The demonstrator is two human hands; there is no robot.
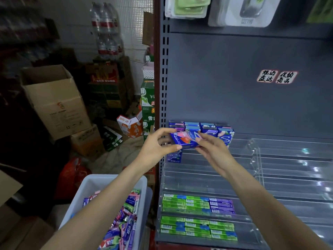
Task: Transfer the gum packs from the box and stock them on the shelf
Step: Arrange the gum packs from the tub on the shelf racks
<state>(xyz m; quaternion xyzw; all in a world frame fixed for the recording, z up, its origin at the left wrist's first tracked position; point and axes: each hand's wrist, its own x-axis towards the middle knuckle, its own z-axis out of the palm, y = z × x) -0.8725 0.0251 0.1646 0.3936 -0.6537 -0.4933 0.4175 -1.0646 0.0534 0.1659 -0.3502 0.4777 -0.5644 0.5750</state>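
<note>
A blue gum pack with a strawberry picture (184,139) is held in front of the shelf's left end. My left hand (158,148) pinches its left end between thumb and fingers. My right hand (214,152) grips its right end. Behind it, a row of blue gum packs (209,129) stands at the back of the clear tiered shelf (270,159). One more blue pack (173,156) sits just below. Green and purple packs (196,204) lie in the lower tiers. The pale plastic box (93,183) at lower left holds several mixed gum packs (126,219).
A dark metal upright with slots (163,87) borders the shelf on the left. Cardboard cartons (54,100), bottled water (106,29) and a red bag (72,175) crowd the floor to the left. Hanging goods (189,6) sit above the shelf's grey back panel.
</note>
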